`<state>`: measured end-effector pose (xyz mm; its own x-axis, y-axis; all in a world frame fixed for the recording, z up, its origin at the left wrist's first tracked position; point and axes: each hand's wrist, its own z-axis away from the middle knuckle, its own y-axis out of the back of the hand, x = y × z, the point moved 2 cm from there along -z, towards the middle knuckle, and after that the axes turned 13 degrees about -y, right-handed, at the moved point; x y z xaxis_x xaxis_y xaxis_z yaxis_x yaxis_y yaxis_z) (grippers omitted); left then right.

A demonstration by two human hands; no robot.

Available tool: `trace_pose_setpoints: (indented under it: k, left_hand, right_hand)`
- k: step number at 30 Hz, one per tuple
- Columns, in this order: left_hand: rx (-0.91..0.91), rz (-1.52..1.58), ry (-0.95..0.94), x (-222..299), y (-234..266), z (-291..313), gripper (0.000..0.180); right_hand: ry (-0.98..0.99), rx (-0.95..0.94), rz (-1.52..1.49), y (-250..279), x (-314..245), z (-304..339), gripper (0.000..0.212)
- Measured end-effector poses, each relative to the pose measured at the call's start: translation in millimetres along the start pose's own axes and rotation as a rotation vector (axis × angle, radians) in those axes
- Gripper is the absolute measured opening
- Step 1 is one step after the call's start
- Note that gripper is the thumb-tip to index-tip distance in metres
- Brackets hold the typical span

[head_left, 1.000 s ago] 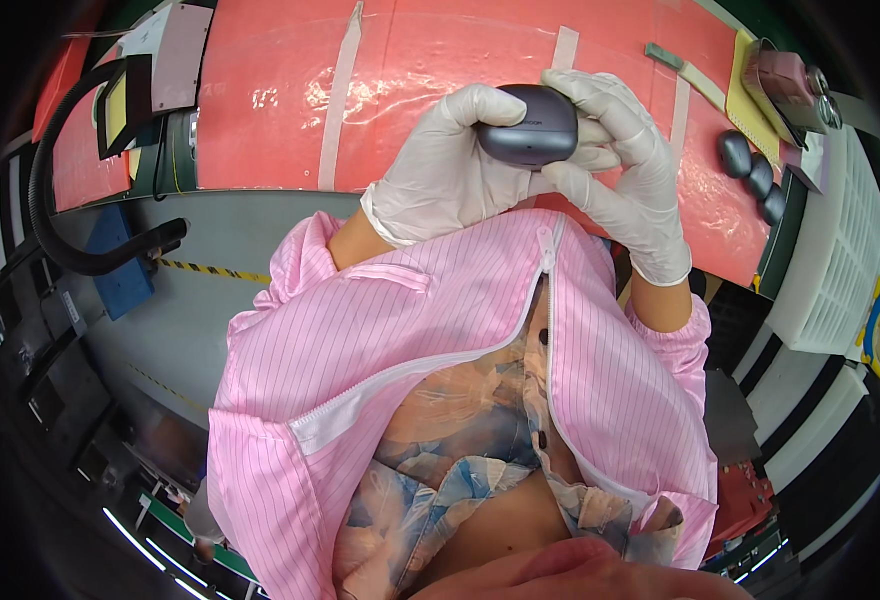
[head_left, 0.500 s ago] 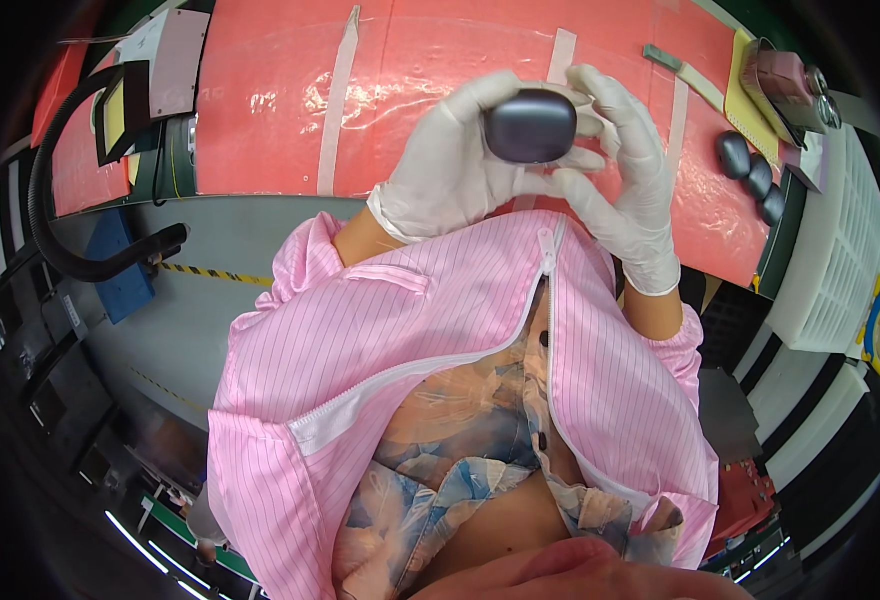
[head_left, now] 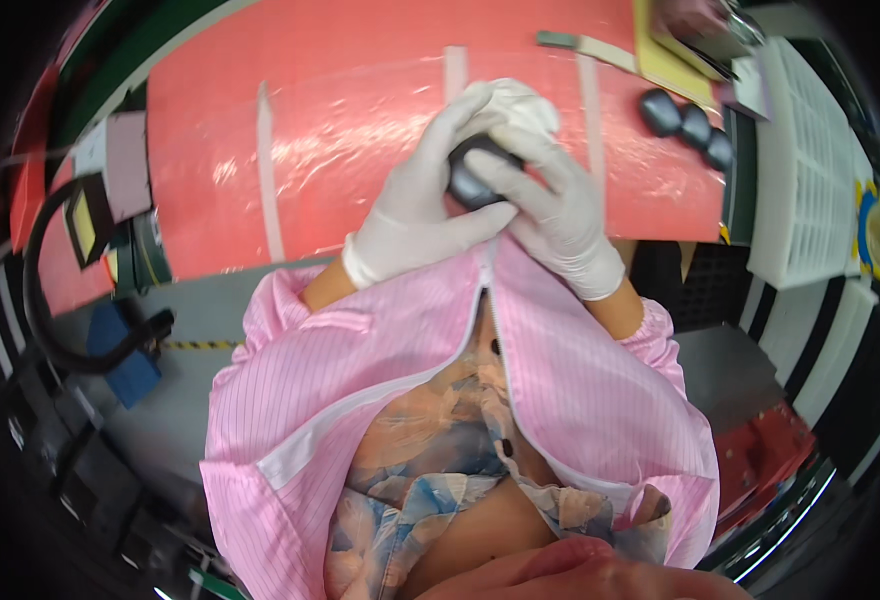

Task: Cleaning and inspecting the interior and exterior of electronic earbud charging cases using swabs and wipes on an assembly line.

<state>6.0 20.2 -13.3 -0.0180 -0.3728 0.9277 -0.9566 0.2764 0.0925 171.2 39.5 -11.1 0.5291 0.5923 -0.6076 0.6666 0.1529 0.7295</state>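
Note:
A smooth dark grey rounded case (head_left: 472, 186), shaped like an earbud case, is held up in front of my chest, over the near part of the red-covered bench. My left hand (head_left: 415, 205), in a white glove, is closed round its left side and underside. From the right, my gloved right hand (head_left: 560, 205) lays its fingers across the case, covering part of its face. Beyond the fingers shows a crumpled white patch (head_left: 522, 105); whether it is cloth or glove I cannot tell. Three similar dark cases (head_left: 695, 127) lie in a row on the bench to the right.
A red bench cover (head_left: 360, 110) carries pale tape strips. At the far right are a grey-and-white tool (head_left: 585, 46), a yellow pad (head_left: 675, 65) and a pink container (head_left: 695, 25). A white slatted tray (head_left: 805, 160) stands beyond the right edge. A black flexible hose (head_left: 40, 290) curves at left.
My right hand has come in from beside the case and closed its fingers over it. The case is tilted now and sits closer to me. The whole view has shifted.

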Motion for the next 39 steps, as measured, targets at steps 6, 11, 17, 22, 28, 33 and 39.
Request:
trace_pose_setpoints:
  k: [6, 11, 17, 22, 28, 33, 39]
  left_hand:
    - [-0.268, -0.107, -0.024, 13, -6, -38, 0.073]
    - [-0.520, -0.573, -0.157, 13, -38, -106, 0.057]
    - [-0.763, -0.881, -0.111, -35, -109, -177, 0.058]
    - [-1.008, -0.797, -0.050, -45, -114, -193, 0.046]
    - [-1.087, -0.663, -0.304, -31, -125, -217, 0.046]
    - [-1.250, -0.571, -0.196, -50, -149, -241, 0.049]
    - [-1.288, -0.531, -0.141, -53, -151, -240, 0.044]
  right_hand:
    - [-0.594, 0.332, -0.193, 61, 41, 43, 0.034]
    - [-0.878, 0.754, -0.100, 128, 134, 75, 0.039]
    - [-0.815, 0.485, 0.233, 125, 154, 71, 0.037]
    - [-0.750, 0.525, 0.114, 124, 148, 81, 0.034]
    - [-0.727, 0.662, 0.269, 206, 135, 109, 0.030]
    - [-0.862, 0.786, 0.526, 296, 154, 167, 0.033]
    - [-0.970, 0.765, 0.888, 361, 197, 224, 0.039]
